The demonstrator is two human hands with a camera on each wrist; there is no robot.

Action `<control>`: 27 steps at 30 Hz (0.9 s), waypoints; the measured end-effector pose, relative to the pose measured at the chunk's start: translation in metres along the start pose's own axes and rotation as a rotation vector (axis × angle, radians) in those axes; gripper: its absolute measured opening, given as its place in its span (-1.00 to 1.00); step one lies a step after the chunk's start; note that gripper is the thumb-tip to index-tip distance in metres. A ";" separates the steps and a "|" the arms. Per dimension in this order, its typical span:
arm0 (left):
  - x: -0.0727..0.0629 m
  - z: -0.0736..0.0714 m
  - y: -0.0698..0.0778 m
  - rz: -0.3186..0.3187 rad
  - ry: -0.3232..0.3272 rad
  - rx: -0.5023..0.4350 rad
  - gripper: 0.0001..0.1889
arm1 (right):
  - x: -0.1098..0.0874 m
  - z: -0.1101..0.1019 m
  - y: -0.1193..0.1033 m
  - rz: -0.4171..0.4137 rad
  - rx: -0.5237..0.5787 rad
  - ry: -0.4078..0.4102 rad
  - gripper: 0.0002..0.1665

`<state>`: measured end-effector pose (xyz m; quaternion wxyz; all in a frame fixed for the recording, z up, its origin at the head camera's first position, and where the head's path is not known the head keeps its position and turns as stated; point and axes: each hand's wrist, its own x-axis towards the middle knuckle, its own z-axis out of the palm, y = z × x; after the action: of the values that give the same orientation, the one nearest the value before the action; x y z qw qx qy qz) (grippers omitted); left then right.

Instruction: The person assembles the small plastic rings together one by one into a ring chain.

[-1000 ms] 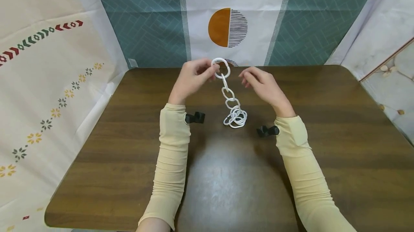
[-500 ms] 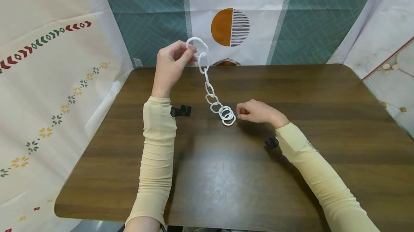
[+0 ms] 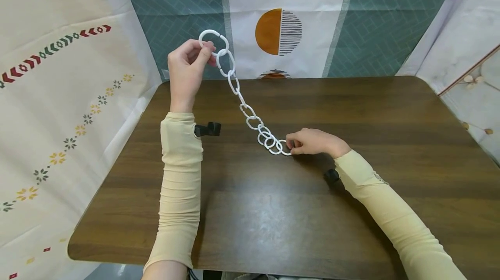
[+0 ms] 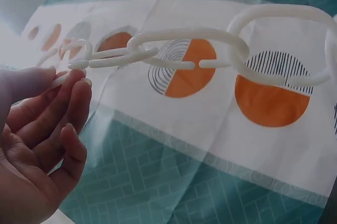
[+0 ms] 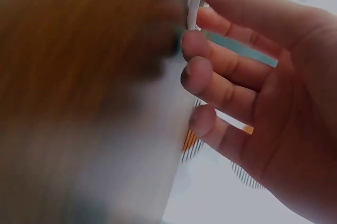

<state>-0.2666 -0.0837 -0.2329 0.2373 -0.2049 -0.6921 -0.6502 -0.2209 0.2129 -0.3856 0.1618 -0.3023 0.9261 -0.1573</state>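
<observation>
A white plastic chain [image 3: 241, 97] of large linked rings runs slantwise between my two hands. My left hand [image 3: 185, 71], raised at the back left, pinches the chain's top ring between thumb and fingertips. In the left wrist view the links [image 4: 181, 33] stretch away to the right of that hand, some with a small slit. Low over the table, my right hand [image 3: 314, 142] pinches the ring at the chain's other end. Only a sliver of that white ring [image 5: 194, 10] shows in the right wrist view. Several lower links bunch together beside the right fingertips.
The brown wooden table [image 3: 250, 210] has rounded corners. A teal and white patterned cloth [image 3: 375, 32] hangs behind it, and pale printed cloths hang at both sides. Black mounts [image 3: 208, 129] stick out from the sleeve cuffs.
My left hand has moved up and left with the top ring, drawing the heap of links out into a slanted line. My right hand has come down and taken the end ring.
</observation>
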 end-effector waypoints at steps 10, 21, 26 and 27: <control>-0.001 -0.026 -0.010 -0.060 0.020 -0.020 -0.86 | -0.038 -0.020 0.039 0.067 0.001 0.021 -0.72; -0.009 -0.070 -0.081 -0.348 -0.306 0.439 -0.67 | -0.092 -0.036 0.109 0.165 -0.033 0.097 -0.80; -0.021 -0.074 -0.118 -0.546 -0.620 0.529 -0.65 | -0.113 -0.037 0.133 0.174 -0.073 0.125 -0.76; -0.024 -0.072 -0.124 -0.580 -0.681 0.525 -0.66 | -0.115 -0.037 0.136 0.172 -0.084 0.135 -0.75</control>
<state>-0.3164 -0.1636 -0.3433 -0.1478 -0.1380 -0.8983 -0.3901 -0.2169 0.3952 -0.3815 0.0993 -0.2172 0.9631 -0.1239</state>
